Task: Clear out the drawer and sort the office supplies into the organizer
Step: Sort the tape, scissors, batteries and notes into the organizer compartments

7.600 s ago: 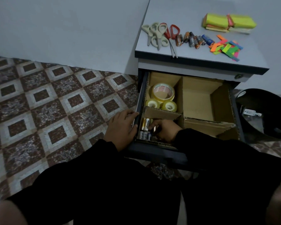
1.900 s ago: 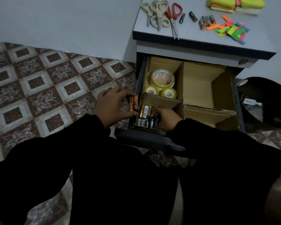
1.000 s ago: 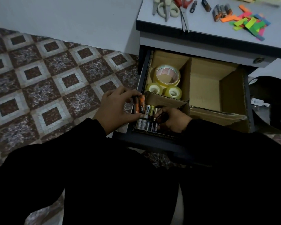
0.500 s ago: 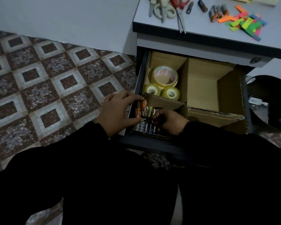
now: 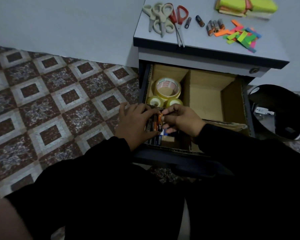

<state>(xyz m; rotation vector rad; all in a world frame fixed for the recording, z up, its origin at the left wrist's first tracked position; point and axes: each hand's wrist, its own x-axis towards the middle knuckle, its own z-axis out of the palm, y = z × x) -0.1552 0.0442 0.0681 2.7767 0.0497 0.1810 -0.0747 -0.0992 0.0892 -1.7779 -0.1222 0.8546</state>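
The open drawer holds a cardboard organizer [image 5: 185, 84] with several compartments. Three tape rolls [image 5: 167, 88] lie in its back-left compartment. Over the front-left compartment, my left hand [image 5: 133, 122] holds a small bunch of batteries [image 5: 153, 122]. My right hand [image 5: 182, 119] pinches an orange-and-black battery [image 5: 160, 122] at the right side of that bunch. More batteries [image 5: 156, 140] lie in the compartment below, partly hidden by my hands. The large middle compartment [image 5: 206, 97] is bare cardboard.
On the cabinet top [image 5: 197, 40] lie several scissors [image 5: 164, 18], loose batteries [image 5: 213, 26], coloured sticky strips [image 5: 241, 36] and yellow note pads [image 5: 246, 6]. A black bin [image 5: 280, 110] stands right of the drawer. Patterned tile floor [image 5: 50, 110] lies to the left.
My right hand has lifted out of the front-left compartment and now pinches a battery beside the bunch in my left hand. The camera view has shifted slightly.
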